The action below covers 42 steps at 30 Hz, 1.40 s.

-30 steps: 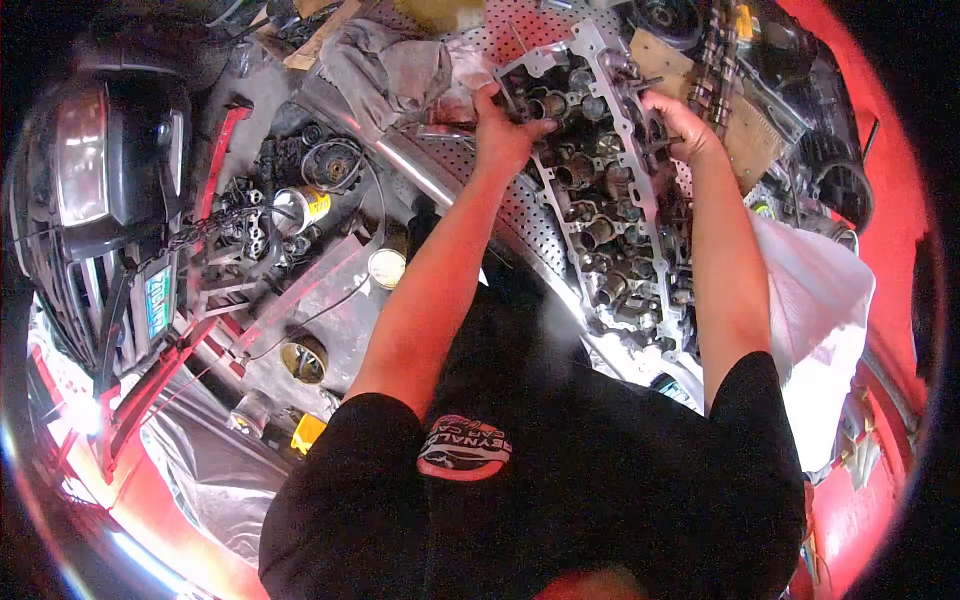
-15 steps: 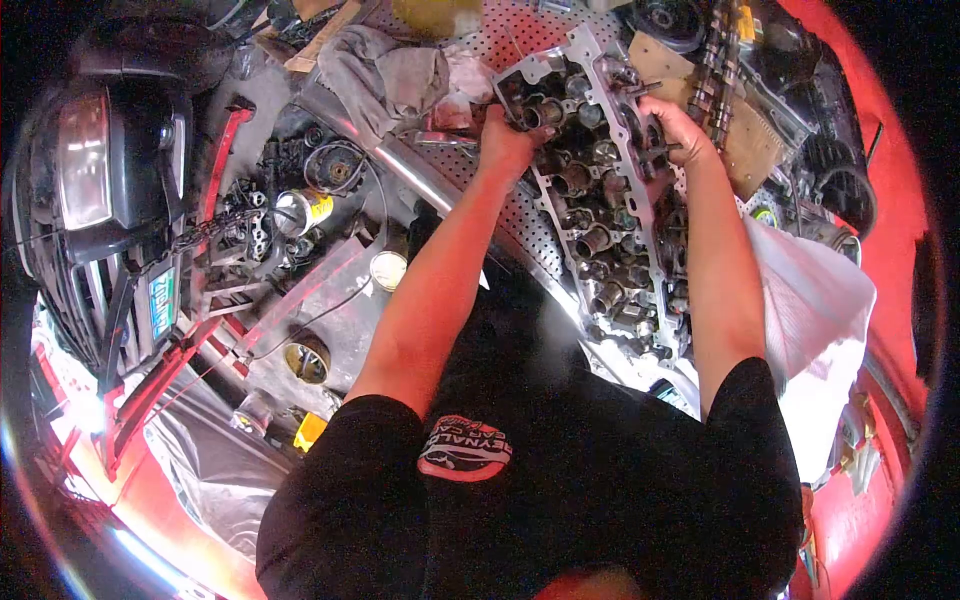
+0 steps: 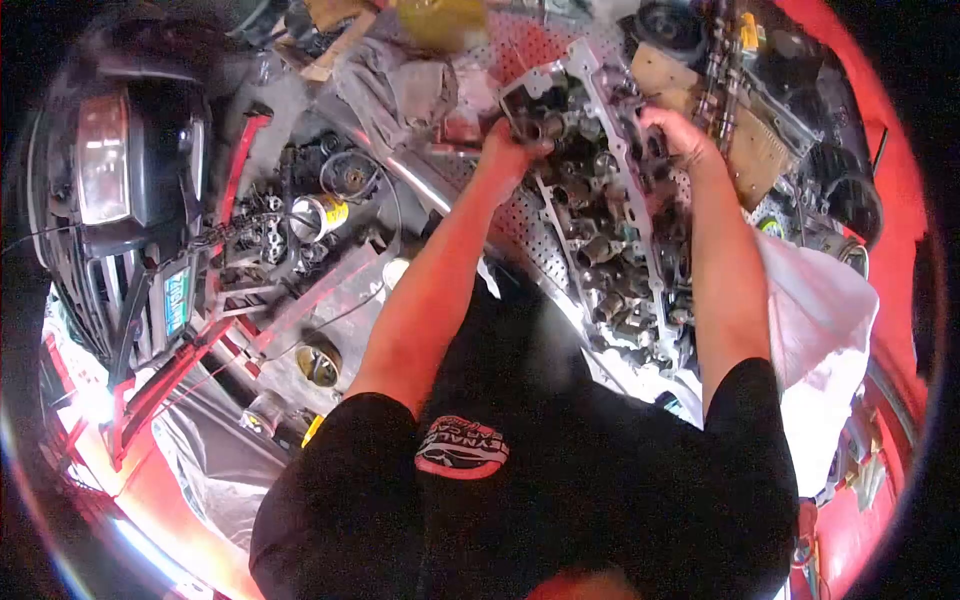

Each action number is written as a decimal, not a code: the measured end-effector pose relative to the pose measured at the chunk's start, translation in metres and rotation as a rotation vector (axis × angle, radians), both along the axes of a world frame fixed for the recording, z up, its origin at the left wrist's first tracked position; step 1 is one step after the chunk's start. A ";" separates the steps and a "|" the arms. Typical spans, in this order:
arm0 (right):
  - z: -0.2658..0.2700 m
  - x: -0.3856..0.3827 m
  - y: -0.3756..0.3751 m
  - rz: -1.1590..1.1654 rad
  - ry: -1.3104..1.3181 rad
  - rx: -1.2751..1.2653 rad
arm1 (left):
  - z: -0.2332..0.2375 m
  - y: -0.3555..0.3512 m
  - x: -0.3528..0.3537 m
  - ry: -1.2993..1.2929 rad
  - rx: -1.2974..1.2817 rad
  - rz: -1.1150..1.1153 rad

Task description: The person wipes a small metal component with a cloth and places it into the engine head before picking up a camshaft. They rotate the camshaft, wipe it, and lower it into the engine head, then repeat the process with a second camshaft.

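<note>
Both my hands grip a long metal cylinder head [image 3: 617, 165], whose valve side faces up toward me over a perforated metal bench top [image 3: 520, 235]. My left hand [image 3: 510, 155] is closed on its far left edge, fingers partly hidden by the casting. On the opposite side, my right hand [image 3: 680, 135] wraps round the far right edge, its fingertips tucked out of sight. The near end of the cylinder head lies close to my body, between my forearms. Motion blur softens the far end.
Camshafts [image 3: 722, 80] lie on cardboard [image 3: 765, 165] at the right, beyond a white cloth [image 3: 815, 290]. Grey rags [image 3: 400, 95] rest at the upper left of the bench. A car front [image 3: 120, 170], a red metal frame [image 3: 175, 365] and a can [image 3: 318, 217] stand left.
My view has shifted slightly, so the surroundings on the left sit further right. The far end of the cylinder head appears a little lower, with both hands still on it.
</note>
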State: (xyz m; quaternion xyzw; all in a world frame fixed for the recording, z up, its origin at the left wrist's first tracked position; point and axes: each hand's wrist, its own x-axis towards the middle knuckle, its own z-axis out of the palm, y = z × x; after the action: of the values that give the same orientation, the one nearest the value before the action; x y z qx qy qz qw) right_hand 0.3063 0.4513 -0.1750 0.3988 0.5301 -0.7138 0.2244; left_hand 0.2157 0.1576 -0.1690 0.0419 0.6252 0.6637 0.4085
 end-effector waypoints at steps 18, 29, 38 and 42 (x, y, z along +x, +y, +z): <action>0.100 0.018 -0.020 -0.551 0.260 0.277 | 0.182 -0.033 -0.149 0.140 -0.132 -0.490; 0.178 -0.016 -0.171 -1.130 0.320 0.847 | 0.195 0.287 -0.461 1.313 -0.697 -0.182; 0.207 -0.060 -0.219 -1.062 0.072 0.833 | 0.183 0.352 -0.535 1.294 -0.945 -0.254; 0.209 -0.071 -0.211 -1.038 0.127 0.868 | 0.171 0.337 -0.516 1.379 -0.516 -0.014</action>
State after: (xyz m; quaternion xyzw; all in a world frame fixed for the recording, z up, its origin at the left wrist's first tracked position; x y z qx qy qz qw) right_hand 0.2353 0.2400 0.0337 0.6129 0.5208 -0.4735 -0.3591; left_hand -0.3006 0.4945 0.0019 0.3564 0.8760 0.3159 -0.0762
